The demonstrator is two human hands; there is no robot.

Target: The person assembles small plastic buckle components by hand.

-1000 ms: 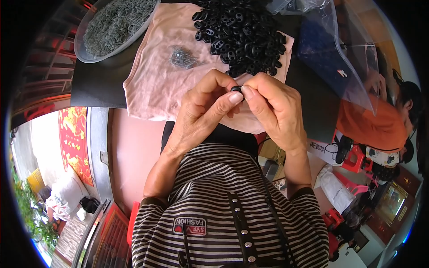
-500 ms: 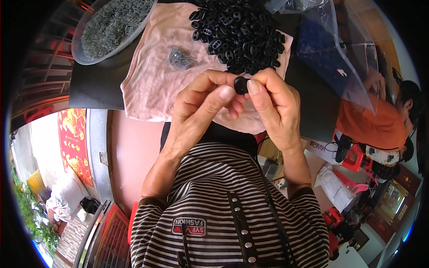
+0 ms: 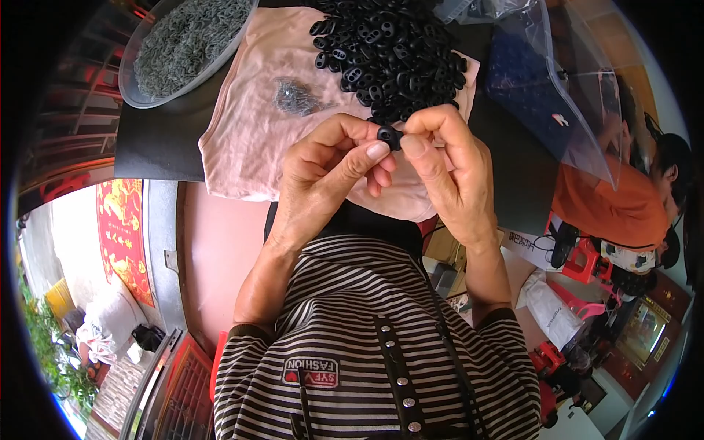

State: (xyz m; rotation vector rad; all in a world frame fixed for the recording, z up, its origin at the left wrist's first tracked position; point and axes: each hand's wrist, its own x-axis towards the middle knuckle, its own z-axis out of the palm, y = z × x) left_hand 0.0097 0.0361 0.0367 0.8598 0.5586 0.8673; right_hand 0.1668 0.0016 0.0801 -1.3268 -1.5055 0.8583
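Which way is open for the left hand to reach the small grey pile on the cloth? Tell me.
Probably straight ahead: the grey pile lies bare on the pink cloth just beyond the left hand, nothing between. But that hand pinches a black piece together with the right hand.

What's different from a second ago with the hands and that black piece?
Little has changed. The small black piece is pinched between both hands as before; the left hand and right hand sit slightly farther from the black pile. The pink cloth, grey clump and bowl stayed put.
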